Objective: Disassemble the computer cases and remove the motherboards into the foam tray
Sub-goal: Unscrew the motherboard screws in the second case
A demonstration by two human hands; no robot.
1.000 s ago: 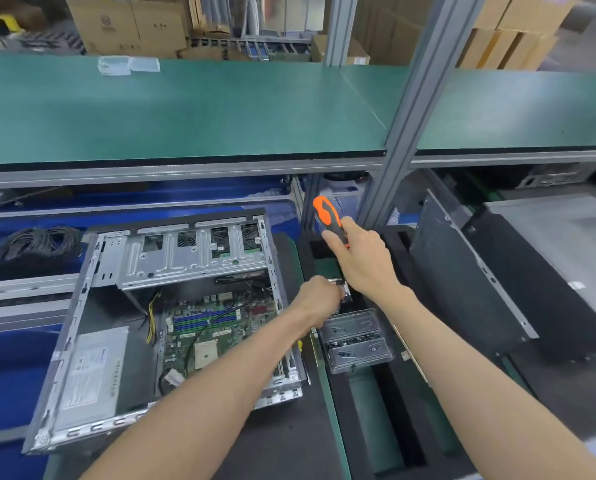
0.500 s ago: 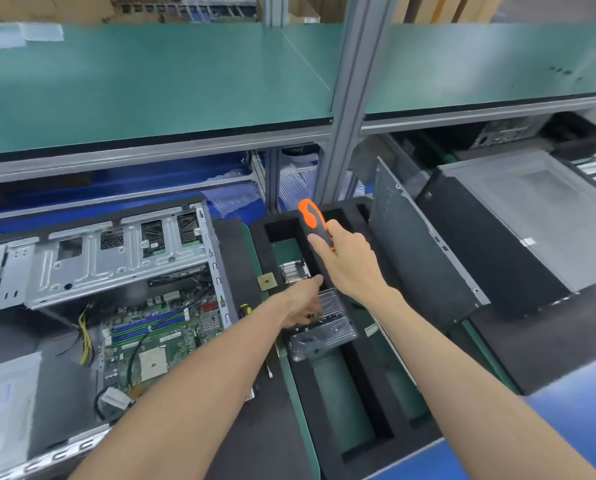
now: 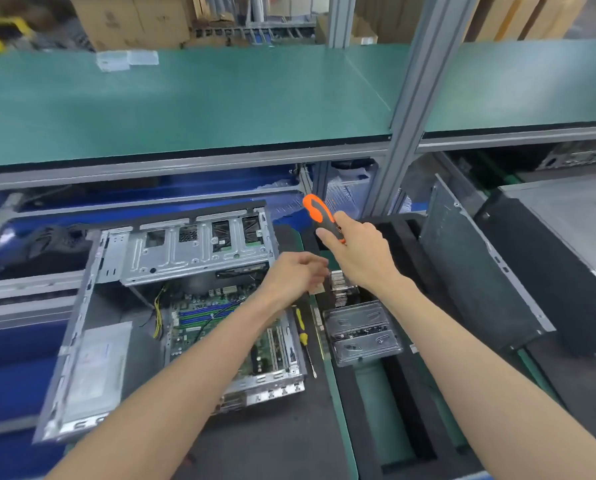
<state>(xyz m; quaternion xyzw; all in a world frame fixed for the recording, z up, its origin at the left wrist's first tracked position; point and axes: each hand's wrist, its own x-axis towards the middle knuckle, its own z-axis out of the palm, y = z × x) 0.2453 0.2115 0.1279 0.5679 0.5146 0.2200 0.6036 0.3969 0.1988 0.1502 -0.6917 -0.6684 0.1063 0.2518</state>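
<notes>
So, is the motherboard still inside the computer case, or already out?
Still inside: the green motherboard lies in the opened computer case, cables crossing it.

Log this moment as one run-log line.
right hand: grips orange-handled screwdriver | left hand: loosely curled, contents unclear | motherboard: in open case | foam tray: no board

Yellow screwdriver beside clear plastic box — screws inside, perhaps.
</notes>
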